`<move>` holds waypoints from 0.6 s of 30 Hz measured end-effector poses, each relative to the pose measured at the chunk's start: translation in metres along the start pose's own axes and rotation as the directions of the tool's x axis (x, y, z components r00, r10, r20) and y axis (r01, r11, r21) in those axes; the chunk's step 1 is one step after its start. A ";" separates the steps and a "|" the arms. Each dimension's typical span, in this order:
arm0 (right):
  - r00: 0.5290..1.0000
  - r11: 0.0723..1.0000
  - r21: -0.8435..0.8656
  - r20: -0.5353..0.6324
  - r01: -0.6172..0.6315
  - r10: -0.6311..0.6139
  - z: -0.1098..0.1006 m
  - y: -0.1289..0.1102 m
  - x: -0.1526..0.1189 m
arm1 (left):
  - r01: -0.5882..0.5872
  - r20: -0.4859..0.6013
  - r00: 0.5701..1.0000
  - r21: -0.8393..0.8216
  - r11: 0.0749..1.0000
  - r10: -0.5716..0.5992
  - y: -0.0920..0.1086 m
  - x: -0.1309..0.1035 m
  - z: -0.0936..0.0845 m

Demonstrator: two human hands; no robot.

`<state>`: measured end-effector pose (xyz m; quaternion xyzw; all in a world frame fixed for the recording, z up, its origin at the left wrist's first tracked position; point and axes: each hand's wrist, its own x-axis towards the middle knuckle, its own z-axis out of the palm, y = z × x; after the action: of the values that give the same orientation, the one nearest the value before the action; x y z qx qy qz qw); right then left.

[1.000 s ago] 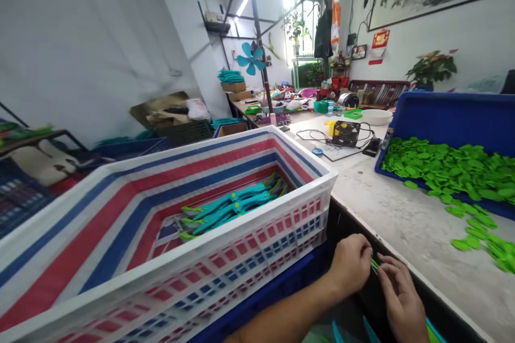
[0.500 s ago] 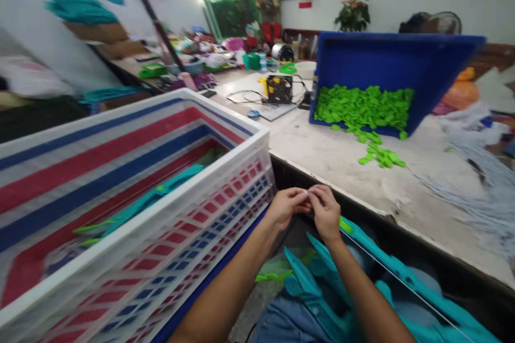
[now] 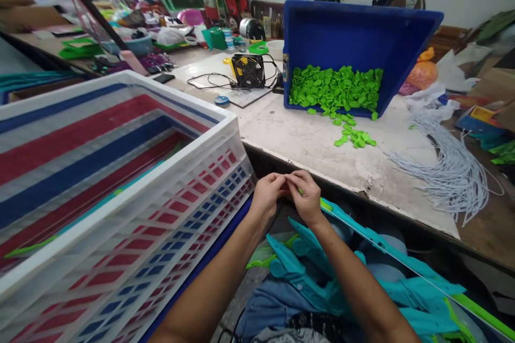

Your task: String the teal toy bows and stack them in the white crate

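Ahead of my lap, my left hand (image 3: 266, 195) and my right hand (image 3: 306, 196) meet with thumbs and forefingers pinched together. The fingertips close on a thin white cord, mostly hidden now. Beneath my right wrist lies a long teal plastic strip (image 3: 372, 245) with a bright green end piece (image 3: 326, 204). A taut white cord (image 3: 406, 262) runs along it toward the lower right. More teal plastic pieces (image 3: 293, 262), some with green parts, rest by my lap between my forearms.
To the left stands a white plastic crate (image 3: 237, 134) with a striped lining. On the table (image 3: 277, 136), a tilted blue bin (image 3: 354, 27) spills small green pieces (image 3: 338, 91). A bundle of white cords (image 3: 462, 171) lies right, and a small black fan (image 3: 248, 71) stands behind.
The view has swung right and down, so the crate and bin sit further left. Both hands stay pinched together; the white bit between the fingertips shows less now.
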<state>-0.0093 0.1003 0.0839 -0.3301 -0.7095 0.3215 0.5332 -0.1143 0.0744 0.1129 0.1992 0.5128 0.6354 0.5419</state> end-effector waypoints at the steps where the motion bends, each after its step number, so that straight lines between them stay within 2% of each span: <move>1: 1.000 0.999 -0.029 0.013 0.025 -0.025 -0.002 0.000 0.001 | 0.011 0.019 1.000 -0.016 1.000 -0.010 0.001 0.001 0.000; 6: 0.997 0.990 -0.126 0.058 0.063 -0.056 -0.012 0.002 0.006 | 0.035 0.156 0.987 -0.014 0.999 -0.033 0.008 0.000 -0.004; 12: 0.990 0.962 -0.238 0.077 0.136 -0.121 -0.017 0.001 0.004 | -0.089 0.216 0.976 0.247 0.965 0.034 0.006 -0.001 -0.004; 15: 0.998 0.966 -0.250 0.042 0.060 -0.051 -0.019 0.001 0.002 | -0.194 0.178 0.975 0.402 0.895 0.132 -0.001 0.002 -0.006; 18: 0.996 0.975 -0.221 0.081 -0.011 0.029 -0.019 0.009 0.003 | -0.326 0.207 0.945 0.529 0.784 0.253 -0.008 0.004 -0.012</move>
<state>0.0092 0.1095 0.0822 -0.3806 -0.7592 0.2596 0.4597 -0.1215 0.0721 0.1000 0.4639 0.6034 0.5203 0.3873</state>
